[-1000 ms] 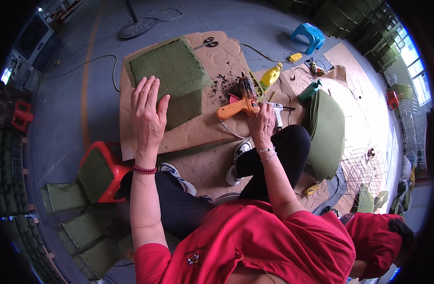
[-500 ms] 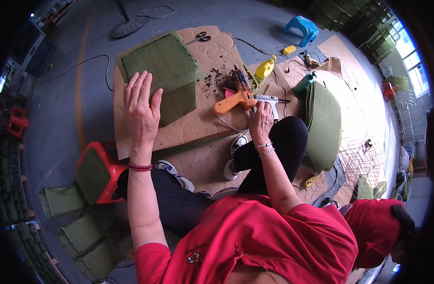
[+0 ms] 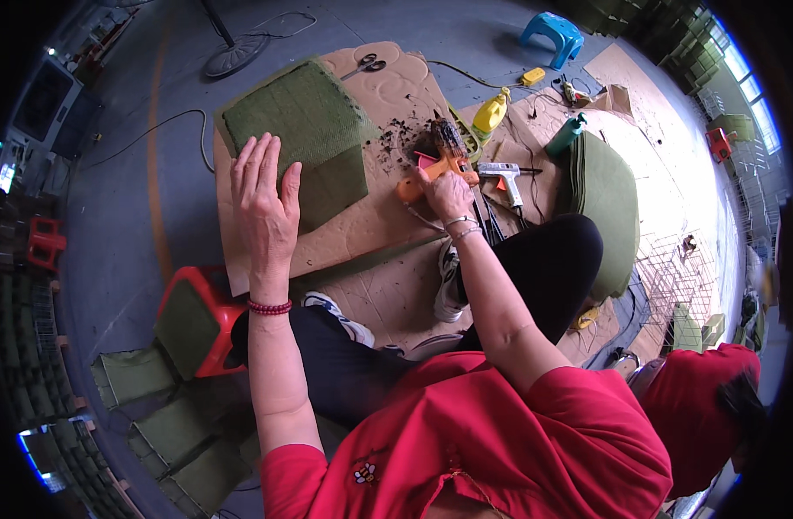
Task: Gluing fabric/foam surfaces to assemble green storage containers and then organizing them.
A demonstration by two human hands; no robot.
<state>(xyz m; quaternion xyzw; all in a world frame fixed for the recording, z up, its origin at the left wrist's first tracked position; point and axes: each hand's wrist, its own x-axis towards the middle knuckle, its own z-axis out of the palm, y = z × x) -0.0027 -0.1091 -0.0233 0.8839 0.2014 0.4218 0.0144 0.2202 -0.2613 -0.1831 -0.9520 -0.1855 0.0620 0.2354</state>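
Observation:
My left hand (image 3: 266,195) lies with its fingers stretched out over the near left edge of a green fabric piece (image 3: 292,108). A folded flap (image 3: 337,186) of the same green cloth sits beside my thumb. My right hand (image 3: 449,195) is closed around the orange glue gun (image 3: 411,188); the hand covers part of its body. Dark, crusted residue coats the gun's front end (image 3: 446,134). Just right of that hand rests a white glue gun (image 3: 503,172) with a dark stick at its back.
Dark scraps (image 3: 396,143) and scissors (image 3: 370,63) lie on the cardboard-topped work surface (image 3: 327,246). A yellow bottle (image 3: 490,115), a green bottle (image 3: 567,135) and stacked green panels (image 3: 608,208) stand to the right. A red stool (image 3: 176,303) is at left; another person (image 3: 699,415) sits at lower right.
My right hand has left the white glue gun and moved left onto the orange glue gun. My left hand stays on the green fabric. The view has shifted slightly.

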